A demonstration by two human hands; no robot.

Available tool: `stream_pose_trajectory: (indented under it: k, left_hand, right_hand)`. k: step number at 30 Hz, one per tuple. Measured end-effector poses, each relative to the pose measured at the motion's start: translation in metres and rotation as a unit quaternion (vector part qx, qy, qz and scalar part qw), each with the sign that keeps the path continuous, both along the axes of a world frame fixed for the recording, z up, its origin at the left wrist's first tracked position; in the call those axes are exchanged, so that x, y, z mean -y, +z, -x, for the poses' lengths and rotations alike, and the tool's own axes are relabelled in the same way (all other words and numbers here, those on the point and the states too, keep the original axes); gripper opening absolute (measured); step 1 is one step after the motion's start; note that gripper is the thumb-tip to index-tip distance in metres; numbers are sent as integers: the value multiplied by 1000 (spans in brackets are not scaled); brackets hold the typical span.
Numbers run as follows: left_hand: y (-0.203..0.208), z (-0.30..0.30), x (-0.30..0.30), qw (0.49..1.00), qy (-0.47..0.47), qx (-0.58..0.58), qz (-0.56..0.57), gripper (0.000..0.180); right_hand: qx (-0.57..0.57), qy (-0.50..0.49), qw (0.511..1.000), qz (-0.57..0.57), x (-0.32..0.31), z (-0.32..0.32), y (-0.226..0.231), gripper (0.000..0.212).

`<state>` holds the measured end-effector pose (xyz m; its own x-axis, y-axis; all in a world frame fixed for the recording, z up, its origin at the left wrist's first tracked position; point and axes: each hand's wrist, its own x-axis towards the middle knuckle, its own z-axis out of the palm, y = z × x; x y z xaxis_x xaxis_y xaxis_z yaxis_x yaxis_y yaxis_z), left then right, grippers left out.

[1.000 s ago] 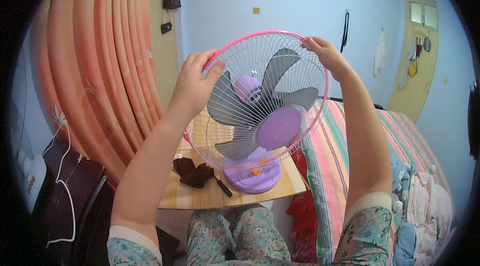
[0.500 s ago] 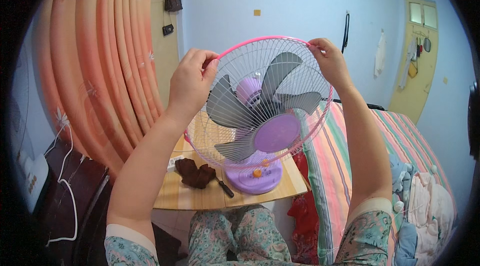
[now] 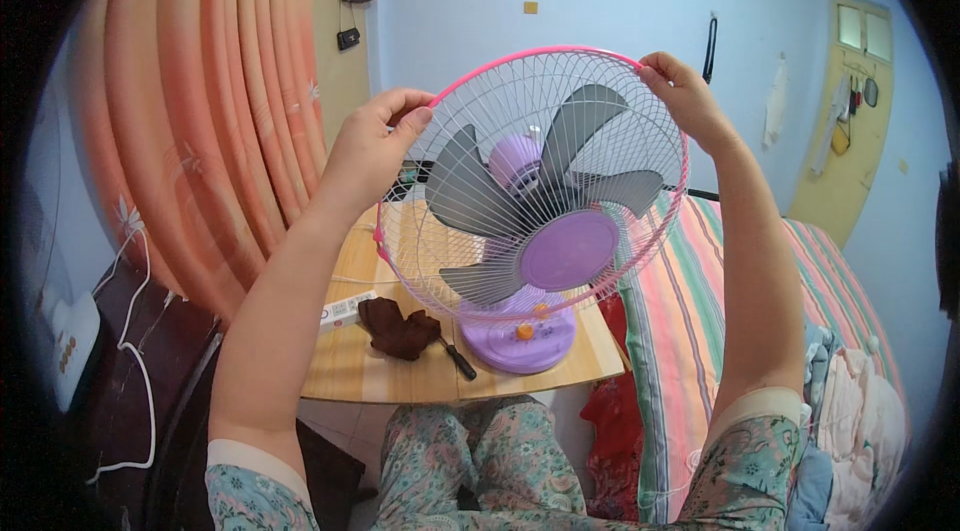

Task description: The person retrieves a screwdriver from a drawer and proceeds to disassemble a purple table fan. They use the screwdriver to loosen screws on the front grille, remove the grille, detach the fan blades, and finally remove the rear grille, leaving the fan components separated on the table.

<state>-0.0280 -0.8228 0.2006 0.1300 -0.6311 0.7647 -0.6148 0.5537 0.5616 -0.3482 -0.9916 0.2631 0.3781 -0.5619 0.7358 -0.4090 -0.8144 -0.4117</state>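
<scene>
A tabletop fan with a purple base point(image 3: 520, 339), orange knob and grey blades point(image 3: 585, 121) stands on the wooden table point(image 3: 345, 371). Its round wire grille point(image 3: 450, 266) has a pink rim and a purple centre disc point(image 3: 568, 249). At the rim's upper left, my left hand point(image 3: 375, 146) pinches the edge between thumb and fingers. My right hand point(image 3: 685, 96) grips the same rim at the upper right. The purple motor housing point(image 3: 514, 159) shows through the wires. Whether the grille is fastened to the fan cannot be seen.
Left of the fan base lie a crumpled brown cloth point(image 3: 400, 329), a screwdriver point(image 3: 460, 362) with a dark handle, and a white power strip point(image 3: 347, 311). A striped bed point(image 3: 680, 331) stands at the right, with piled clothes point(image 3: 855, 411). An orange curtain point(image 3: 240, 111) hangs on the left.
The whole view has shifted a little, so the scene sits slightly higher and farther right. Both hands keep their hold on the grille's rim.
</scene>
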Motion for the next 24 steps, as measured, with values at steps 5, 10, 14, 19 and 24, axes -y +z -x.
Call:
stream_pose_trajectory:
  k: [5,10,14,19,24]
  left_hand:
    - [5,-2,2,998,19,-29,-51,21]
    - [6,7,-6,992,99,76,22,22]
    - [0,3,-20,997,29,73,-13,25]
    - [-37,-19,-39,999,36,-1,-37,31]
    - [-102,-45,-43,979,-12,-131,-153,31]
  right_hand:
    - [-33,-24,999,-14,-6,-5,10,30]
    - [-6,-13,999,48,1,-3,5,28]
    - [9,-25,998,64,7,-4,-2,27]
    - [14,-30,999,41,15,-3,-3,27]
    - [2,-29,999,25,22,0,1,23]
